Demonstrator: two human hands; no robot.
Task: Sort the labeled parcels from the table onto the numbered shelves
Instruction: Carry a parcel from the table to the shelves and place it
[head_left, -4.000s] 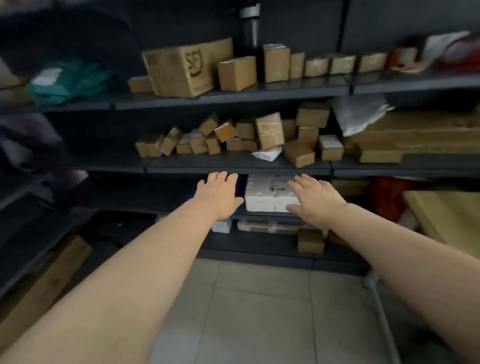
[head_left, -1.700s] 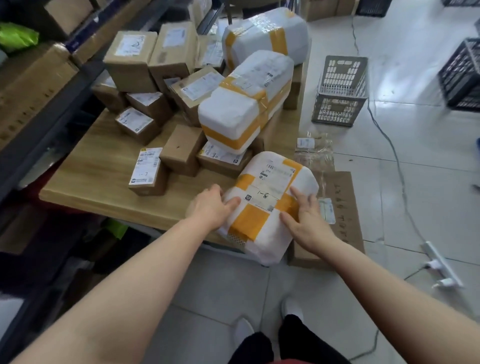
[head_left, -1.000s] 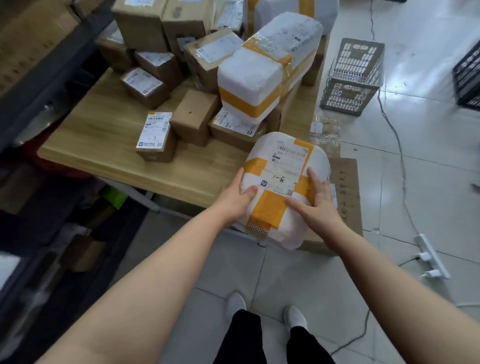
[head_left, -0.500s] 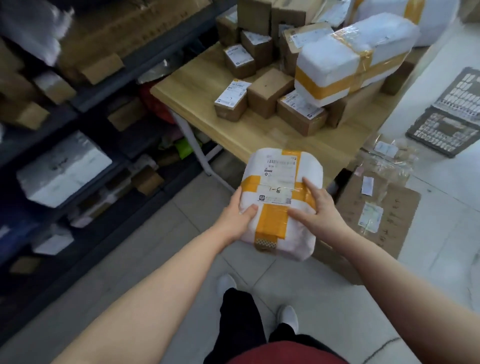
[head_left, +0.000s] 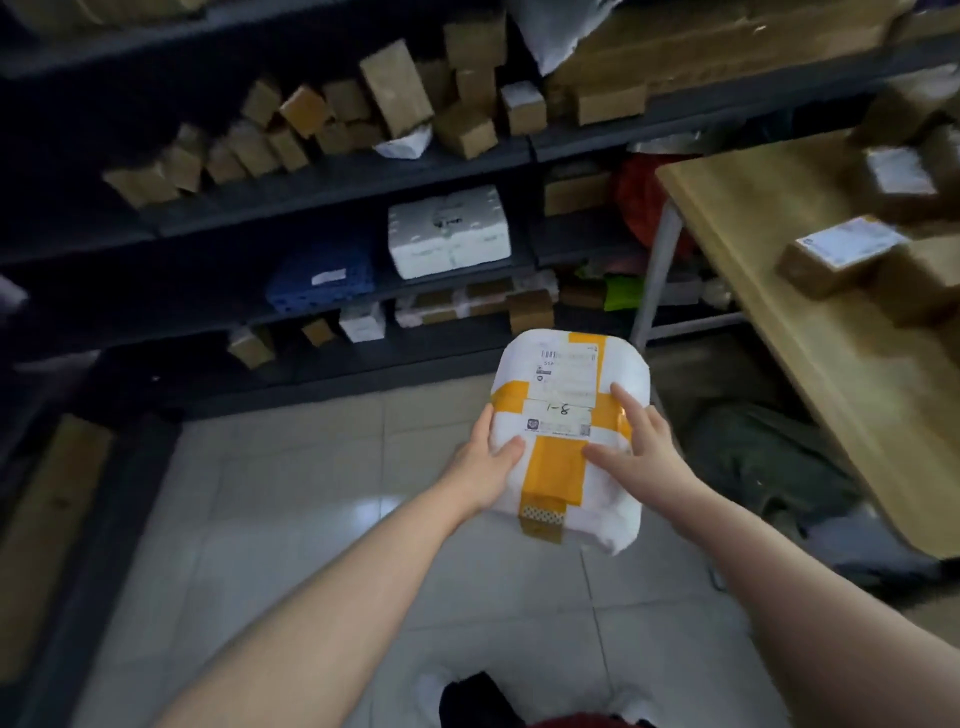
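While both forearms extend forward, my left grip (head_left: 483, 462) clasps the left edge of the white plastic-wrapped parcel crossed with yellow tape (head_left: 553, 467), with the thumb on the top face and the fingers along the side. My right grip (head_left: 641, 452) holds the opposite edge, thumb and index finger spread across the top face. The parcel is held in the air above the pale tiled floor (head_left: 291, 509), clear of any support. Its white printed label (head_left: 566, 382) faces upward and bears a handwritten mark reading "1-8". Beyond the parcel stands the dark metal shelving (head_left: 332, 179). One middle shelf carries a white foam box (head_left: 449, 231), with a blue perforated container (head_left: 322, 275) to its left. The shelf above holds a row of small brown cardboard boxes (head_left: 395, 96). At right, the light wooden tabletop (head_left: 769, 291) carries labelled cardboard parcels (head_left: 836, 254).
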